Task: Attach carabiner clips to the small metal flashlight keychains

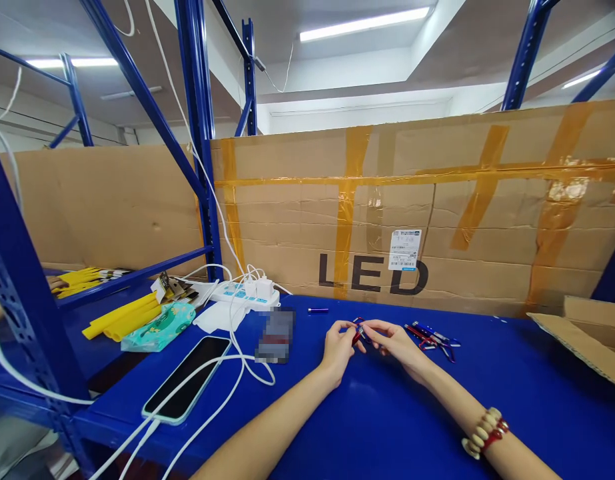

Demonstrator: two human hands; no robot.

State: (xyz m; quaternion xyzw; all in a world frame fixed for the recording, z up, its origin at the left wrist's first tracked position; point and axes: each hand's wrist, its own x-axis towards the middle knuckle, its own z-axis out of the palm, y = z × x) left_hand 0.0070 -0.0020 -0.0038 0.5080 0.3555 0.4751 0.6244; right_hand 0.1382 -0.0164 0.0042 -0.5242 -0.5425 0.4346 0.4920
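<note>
Both my hands meet over the blue tabletop [387,413] with fingers pinched together. My left hand [338,350] grips a small red and dark metal piece [358,337], which looks like a carabiner. My right hand [394,343] has its thumb and fingertips closed on the same small piece from the right side. Fingers cover much of it, so its full shape is hidden. Just right of my right hand lies a loose pile of red and blue carabiner-like clips [432,339]. One short blue piece [318,310] lies apart, behind my left hand.
On the left lie a phone [187,380] with white cables across it, a power strip [247,295], a teal packet [160,327] and yellow tubes [124,317]. A cardboard wall [297,220] stands behind. An open carton [582,340] sits right; a blue post [27,280] rises left.
</note>
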